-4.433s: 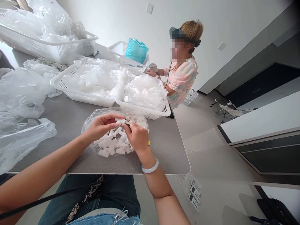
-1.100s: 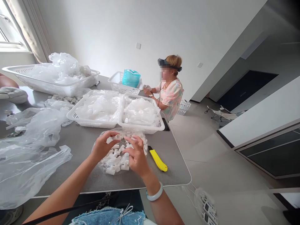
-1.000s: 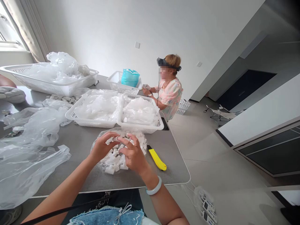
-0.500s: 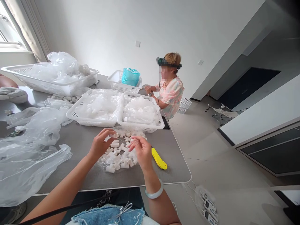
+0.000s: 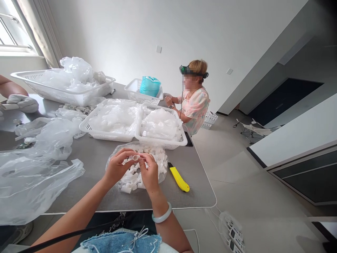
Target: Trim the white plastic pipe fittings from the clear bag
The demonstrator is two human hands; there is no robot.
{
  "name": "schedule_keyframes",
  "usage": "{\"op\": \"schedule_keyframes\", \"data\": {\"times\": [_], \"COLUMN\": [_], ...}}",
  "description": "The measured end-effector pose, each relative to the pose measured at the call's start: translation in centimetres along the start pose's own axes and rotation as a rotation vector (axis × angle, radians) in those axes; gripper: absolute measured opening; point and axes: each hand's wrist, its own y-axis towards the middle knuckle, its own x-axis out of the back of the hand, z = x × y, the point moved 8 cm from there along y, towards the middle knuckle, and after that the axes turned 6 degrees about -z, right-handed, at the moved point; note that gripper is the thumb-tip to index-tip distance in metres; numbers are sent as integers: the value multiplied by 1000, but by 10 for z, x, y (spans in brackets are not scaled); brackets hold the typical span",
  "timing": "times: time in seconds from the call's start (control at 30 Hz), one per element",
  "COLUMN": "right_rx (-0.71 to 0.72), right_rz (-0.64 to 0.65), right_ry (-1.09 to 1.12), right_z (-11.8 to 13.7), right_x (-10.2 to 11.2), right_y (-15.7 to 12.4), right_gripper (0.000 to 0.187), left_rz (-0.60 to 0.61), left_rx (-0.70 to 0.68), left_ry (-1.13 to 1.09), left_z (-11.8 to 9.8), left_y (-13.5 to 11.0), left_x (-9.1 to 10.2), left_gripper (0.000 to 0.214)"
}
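Note:
Both my hands meet above a heap of short white plastic pipe fittings (image 5: 126,188) on a clear plastic bag (image 5: 162,175). My left hand (image 5: 116,168) pinches a white pipe fitting (image 5: 135,157) from the left, its round opening showing. From the right, the thumb and fingers of my right hand (image 5: 150,173) close on the same fitting; whether a second small piece is in them is hidden. A yellow utility knife (image 5: 179,179) lies on the table right of the heap.
White baskets (image 5: 110,136) (image 5: 165,143) with clear bags stand just behind the heap. A larger basket (image 5: 63,96) is back left; another basket (image 5: 131,94) holds a blue bag (image 5: 150,86). Loose plastic (image 5: 39,182) covers the left. A co-worker (image 5: 195,102) sits beyond; another's gloved hand (image 5: 25,103) is left.
My right hand has come up and left from the fittings to meet my left hand at the held fitting. The view has shifted slightly. At left, the gloved hand now holds a pale tube.

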Motion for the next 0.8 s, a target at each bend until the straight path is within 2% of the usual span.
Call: {"op": "schedule_keyframes", "data": {"times": [0.17, 0.27, 0.37, 0.43, 0.47, 0.5, 0.57, 0.63, 0.67, 0.8], "right_rx": [-31, -70, -156, -205, -227, -249, -296, -333, -337, -221], "right_rz": [-19, -72, -70, -61, -65, -71, -72, -53, -35, 8], "right_ry": [22, 22, 68, 120, 144, 165, 206, 239, 241, 90], "right_z": [1, -2, -11, -16, -19, -22, -29, -35, -37, -34], "right_x": [3, 8, 6, 2, 0, -2, -7, -12, -13, -10], "right_y": [2, 1, -3, -7, -9, -11, -16, -19, -19, -13], "right_gripper": [34, 34, 33, 31, 30, 30, 31, 33, 33, 38], "left_rz": [-24, -18, -155, -260, -270, -245, -117, 23, 51, -29], "left_rx": [38, 81, 231, 362, 415, 455, 505, 507, 486, 366], "left_ry": [20, -53, -67, -39, -55, -101, -231, -280, -259, -121], "left_z": [-1, 3, 16, 25, 27, 29, 29, 27, 27, 34], "left_y": [1, -1, -8, -13, -15, -15, -14, -14, -13, -14], "left_x": [0, 2, 20, 33, 34, 32, 17, 1, -3, -1], "left_gripper": [20, 29, 22, 31, 37, 38, 41, 50, 49, 27]}}
